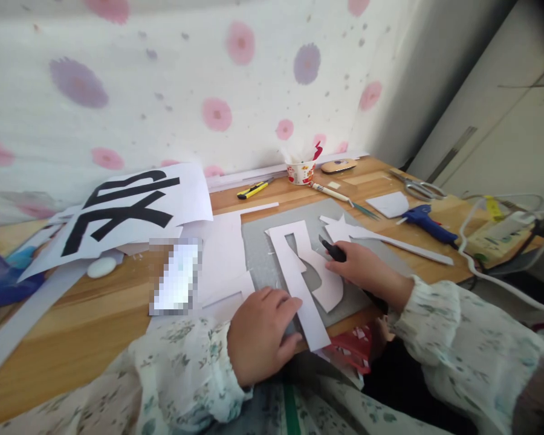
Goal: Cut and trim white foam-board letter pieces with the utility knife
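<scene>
Gripping black cutter: right hand, fingers wrapped round; left hand, fingers loosely parted, seven o'clock of white cutout on grey mat; printed tub, twelve o'clock, containing red item

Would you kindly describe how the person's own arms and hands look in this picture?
The loose, whitish sleeves carry a scattered leafy print in muted green and grey, ending in gathered, ruffled cuffs. The left hand and right hand are bare, without gloves.

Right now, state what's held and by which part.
The right hand holds a black cutter by its handle. The left hand is at a white cutout; any grip cannot be told.
</scene>
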The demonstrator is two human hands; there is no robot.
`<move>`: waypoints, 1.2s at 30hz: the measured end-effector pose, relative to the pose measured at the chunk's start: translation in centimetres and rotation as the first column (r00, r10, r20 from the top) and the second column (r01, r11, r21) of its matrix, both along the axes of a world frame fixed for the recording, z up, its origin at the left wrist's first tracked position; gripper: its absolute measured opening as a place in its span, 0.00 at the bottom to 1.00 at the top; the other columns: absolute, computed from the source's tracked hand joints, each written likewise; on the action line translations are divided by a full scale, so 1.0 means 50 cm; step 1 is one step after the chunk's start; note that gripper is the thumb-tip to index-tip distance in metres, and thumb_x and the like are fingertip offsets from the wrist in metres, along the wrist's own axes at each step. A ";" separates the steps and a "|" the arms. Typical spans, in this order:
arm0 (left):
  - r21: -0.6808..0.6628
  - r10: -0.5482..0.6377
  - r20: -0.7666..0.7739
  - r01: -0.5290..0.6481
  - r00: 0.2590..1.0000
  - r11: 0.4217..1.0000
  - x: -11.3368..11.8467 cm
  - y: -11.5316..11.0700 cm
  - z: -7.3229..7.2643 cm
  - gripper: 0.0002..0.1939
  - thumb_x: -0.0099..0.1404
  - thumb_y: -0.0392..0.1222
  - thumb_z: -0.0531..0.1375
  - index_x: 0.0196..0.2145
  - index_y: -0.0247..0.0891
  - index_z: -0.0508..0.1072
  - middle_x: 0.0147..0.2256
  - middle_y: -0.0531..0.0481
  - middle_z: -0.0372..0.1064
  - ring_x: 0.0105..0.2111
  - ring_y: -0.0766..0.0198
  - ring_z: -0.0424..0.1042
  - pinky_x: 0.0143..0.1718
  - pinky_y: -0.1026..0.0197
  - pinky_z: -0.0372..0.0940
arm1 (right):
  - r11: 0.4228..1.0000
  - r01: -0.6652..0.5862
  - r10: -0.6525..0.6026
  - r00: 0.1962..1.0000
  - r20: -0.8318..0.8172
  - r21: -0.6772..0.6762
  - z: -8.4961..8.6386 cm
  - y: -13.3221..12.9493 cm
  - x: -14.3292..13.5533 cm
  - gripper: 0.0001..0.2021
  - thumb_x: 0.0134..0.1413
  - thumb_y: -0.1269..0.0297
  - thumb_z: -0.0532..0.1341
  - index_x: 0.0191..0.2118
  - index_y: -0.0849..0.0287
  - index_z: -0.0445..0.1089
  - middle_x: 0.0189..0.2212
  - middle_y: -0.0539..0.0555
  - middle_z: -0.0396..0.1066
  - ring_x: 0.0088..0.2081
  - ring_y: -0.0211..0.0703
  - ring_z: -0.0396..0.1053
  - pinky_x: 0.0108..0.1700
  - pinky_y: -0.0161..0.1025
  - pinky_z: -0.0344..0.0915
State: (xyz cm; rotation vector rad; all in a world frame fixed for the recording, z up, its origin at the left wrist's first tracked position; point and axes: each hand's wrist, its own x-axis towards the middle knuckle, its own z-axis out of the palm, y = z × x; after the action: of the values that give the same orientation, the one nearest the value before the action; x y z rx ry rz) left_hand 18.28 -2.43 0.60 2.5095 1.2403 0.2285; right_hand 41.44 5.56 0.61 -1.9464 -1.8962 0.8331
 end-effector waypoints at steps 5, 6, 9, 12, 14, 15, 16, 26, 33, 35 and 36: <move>0.031 0.068 0.139 -0.073 0.988 0.997 -0.016 0.011 -0.024 0.17 0.57 0.37 0.60 0.46 0.35 0.73 0.44 0.41 0.71 0.44 0.48 0.68 0.46 0.44 0.65 | 0.993 -0.001 -0.024 0.977 -0.211 -0.119 -0.003 0.000 0.003 0.10 0.52 0.64 0.59 0.40 0.60 0.70 0.19 0.48 0.64 0.19 0.38 0.61 0.24 0.37 0.56; 0.037 0.067 0.162 -0.074 0.984 0.997 -0.019 0.013 -0.026 0.16 0.57 0.37 0.60 0.45 0.35 0.73 0.43 0.41 0.72 0.43 0.48 0.69 0.46 0.44 0.65 | 0.990 -0.007 -0.029 0.965 -0.259 -0.137 -0.001 -0.002 0.003 0.09 0.52 0.63 0.60 0.39 0.60 0.70 0.18 0.47 0.63 0.19 0.37 0.60 0.23 0.36 0.55; 0.044 0.058 0.224 -0.070 0.973 0.997 -0.024 0.015 -0.026 0.14 0.58 0.37 0.58 0.43 0.36 0.74 0.41 0.41 0.73 0.42 0.48 0.70 0.44 0.44 0.65 | 0.977 -0.023 -0.079 0.882 -0.464 -0.210 0.010 -0.008 0.002 0.08 0.48 0.64 0.63 0.35 0.59 0.70 0.18 0.45 0.61 0.19 0.35 0.58 0.22 0.35 0.52; 0.030 0.114 0.374 -0.135 0.920 0.990 -0.032 0.018 -0.020 0.13 0.59 0.36 0.58 0.43 0.38 0.72 0.40 0.44 0.72 0.40 0.52 0.71 0.42 0.48 0.66 | 0.968 -0.021 -0.156 0.731 -0.665 -0.251 0.024 -0.018 -0.008 0.09 0.43 0.65 0.65 0.33 0.58 0.69 0.21 0.45 0.64 0.21 0.35 0.60 0.23 0.35 0.54; -0.022 0.218 0.552 -0.247 0.805 0.969 -0.041 0.025 -0.018 0.12 0.61 0.37 0.59 0.44 0.40 0.69 0.39 0.47 0.71 0.38 0.57 0.71 0.41 0.53 0.66 | 0.969 -0.009 -0.183 0.641 -0.746 -0.246 0.030 -0.025 -0.016 0.10 0.41 0.65 0.67 0.32 0.58 0.69 0.23 0.45 0.66 0.23 0.35 0.61 0.24 0.34 0.55; -0.082 0.282 0.644 -0.302 0.711 0.950 -0.045 0.031 -0.019 0.10 0.62 0.39 0.59 0.43 0.41 0.68 0.38 0.49 0.70 0.37 0.59 0.71 0.41 0.55 0.66 | 0.972 -0.005 -0.184 0.604 -0.775 -0.235 0.031 -0.029 -0.021 0.11 0.40 0.65 0.68 0.32 0.58 0.69 0.23 0.45 0.65 0.23 0.35 0.61 0.25 0.34 0.55; -0.167 0.347 0.725 -0.338 0.594 0.926 -0.049 0.038 -0.020 0.09 0.63 0.40 0.59 0.42 0.42 0.67 0.37 0.51 0.68 0.37 0.61 0.71 0.40 0.57 0.66 | 0.976 -0.008 -0.175 0.573 -0.801 -0.219 0.032 -0.032 -0.025 0.11 0.39 0.65 0.69 0.32 0.59 0.69 0.23 0.45 0.65 0.24 0.34 0.61 0.25 0.34 0.55; -0.723 0.735 0.677 0.221 0.033 0.655 -0.048 0.063 0.011 0.21 0.59 0.53 0.64 0.42 0.34 0.75 0.34 0.45 0.76 0.30 0.59 0.74 0.29 0.61 0.68 | 0.977 -0.124 -0.108 0.404 -0.909 -0.171 0.023 -0.079 -0.079 0.16 0.42 0.60 0.72 0.33 0.59 0.67 0.25 0.44 0.65 0.25 0.33 0.59 0.27 0.34 0.55; -0.702 0.741 0.672 0.329 0.012 0.632 -0.055 0.057 0.018 0.21 0.57 0.50 0.66 0.43 0.33 0.78 0.38 0.41 0.77 0.36 0.53 0.76 0.39 0.56 0.71 | 0.978 -0.131 -0.094 0.423 -0.901 -0.163 0.027 -0.079 -0.094 0.15 0.43 0.60 0.71 0.33 0.59 0.67 0.25 0.45 0.64 0.25 0.33 0.59 0.26 0.33 0.54; -0.697 0.740 0.673 0.343 0.007 0.630 -0.056 0.056 0.017 0.20 0.57 0.50 0.66 0.43 0.33 0.78 0.39 0.42 0.77 0.37 0.53 0.76 0.39 0.56 0.71 | 0.978 -0.132 -0.087 0.434 -0.897 -0.159 0.026 -0.077 -0.095 0.15 0.43 0.60 0.71 0.33 0.59 0.67 0.25 0.45 0.64 0.26 0.33 0.59 0.27 0.33 0.54; -0.694 0.739 0.674 0.350 0.006 0.629 -0.056 0.056 0.017 0.20 0.57 0.49 0.66 0.43 0.34 0.78 0.39 0.42 0.77 0.37 0.53 0.76 0.39 0.56 0.71 | 0.978 -0.135 -0.085 0.440 -0.894 -0.160 0.025 -0.076 -0.095 0.15 0.43 0.59 0.71 0.33 0.59 0.67 0.25 0.45 0.64 0.26 0.34 0.59 0.27 0.33 0.55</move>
State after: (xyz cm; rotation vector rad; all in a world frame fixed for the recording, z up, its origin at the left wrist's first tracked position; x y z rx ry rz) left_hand 15.48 0.36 1.45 0.7141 0.7040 1.1120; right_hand 36.68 1.74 1.87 -1.0697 -1.1553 1.7029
